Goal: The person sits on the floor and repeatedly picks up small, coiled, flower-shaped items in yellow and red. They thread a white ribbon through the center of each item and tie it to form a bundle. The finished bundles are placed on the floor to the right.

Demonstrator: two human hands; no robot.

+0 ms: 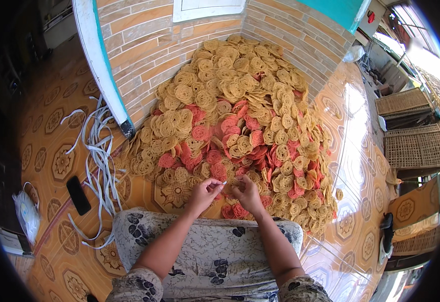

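In front of me a big pile of round, lacy, rosette-like discs leans into the wall corner, mostly tan discs (225, 63) with red discs (201, 133) mixed in. Both my hands are held close together over its near edge, just beyond my lap. My left hand (205, 196) is closed in a pinch, and a small white bit (224, 183) shows at its fingertips; I cannot tell what it belongs to. A little to the right, my right hand (248, 195) has its fingers curled together. What they hold, if anything, is hidden.
Long white strips (99, 151) lie tangled on the patterned tile floor to the left, beside a black phone (78, 195). Further left sits a clear plastic bag (26, 211). A brick-patterned wall (144, 45) backs the pile. Woven racks (413, 146) stand at the far right.
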